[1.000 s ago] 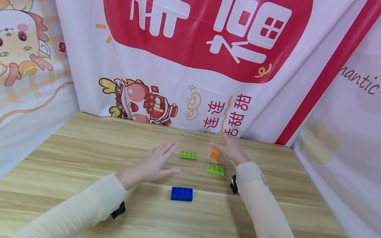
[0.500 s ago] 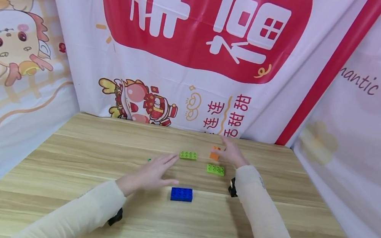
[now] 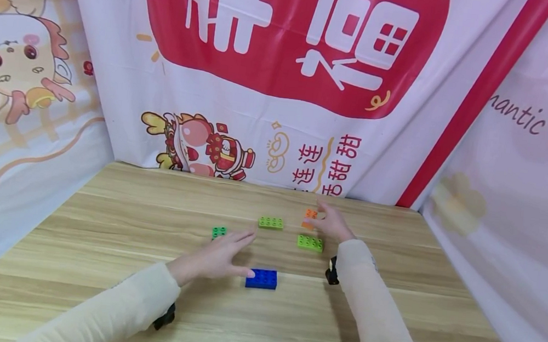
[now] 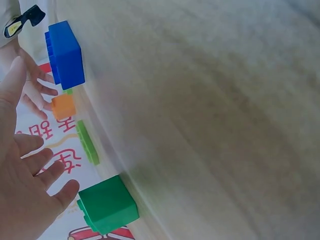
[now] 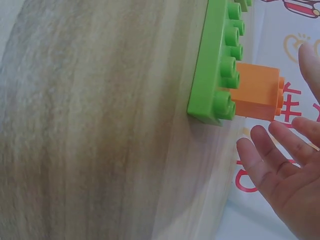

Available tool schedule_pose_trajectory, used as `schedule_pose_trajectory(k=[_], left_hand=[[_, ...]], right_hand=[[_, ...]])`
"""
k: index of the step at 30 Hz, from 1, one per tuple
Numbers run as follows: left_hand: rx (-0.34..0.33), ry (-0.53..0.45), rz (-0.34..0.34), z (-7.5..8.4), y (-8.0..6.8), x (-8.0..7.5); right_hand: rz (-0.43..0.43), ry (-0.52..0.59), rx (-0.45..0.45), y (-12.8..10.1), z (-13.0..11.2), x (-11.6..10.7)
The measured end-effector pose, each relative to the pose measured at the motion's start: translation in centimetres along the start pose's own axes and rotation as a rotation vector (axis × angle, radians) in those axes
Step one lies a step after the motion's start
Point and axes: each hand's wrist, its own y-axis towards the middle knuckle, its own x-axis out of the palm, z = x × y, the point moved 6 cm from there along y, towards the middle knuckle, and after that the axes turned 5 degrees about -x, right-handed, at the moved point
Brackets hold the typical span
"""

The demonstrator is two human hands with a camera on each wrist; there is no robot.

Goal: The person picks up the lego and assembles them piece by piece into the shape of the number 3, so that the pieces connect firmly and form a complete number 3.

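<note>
I see my left hand (image 3: 216, 256) has slid back, fingers spread, uncovering a dark green brick (image 3: 219, 232) at its 12 o'clock. Right hand (image 3: 330, 225), fingers loose, hovers beside the orange brick (image 3: 310, 215), holding nothing.

**Bricks on the table, hands hovering over them**

Left hand (image 3: 213, 256) is flat, fingers straight, with the thumb tip right at the left edge of the blue brick (image 3: 261, 279). That's a chunky 2x4, studs up, lying flat. A small dark green brick (image 3: 219, 232) sits just past its fingertips. Right hand (image 3: 330, 223) is open too, fingers just beside the small orange brick (image 3: 309, 218), which stands upright behind a flat lime green plate (image 3: 310, 243).
</note>
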Motion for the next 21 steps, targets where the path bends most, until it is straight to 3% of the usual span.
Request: schedule_pose_trajectory(k=[9,21], left_hand=[[0.010,-0.089,-0.053,-0.1,-0.4,1.1],[0.040,-0.097,-0.022,0.2,-0.3,1.4]], right_hand=[[0.002,0.047,0.002,0.2,0.7,0.4],[0.037,0.041,0.033,1.1,1.8,0.7]])
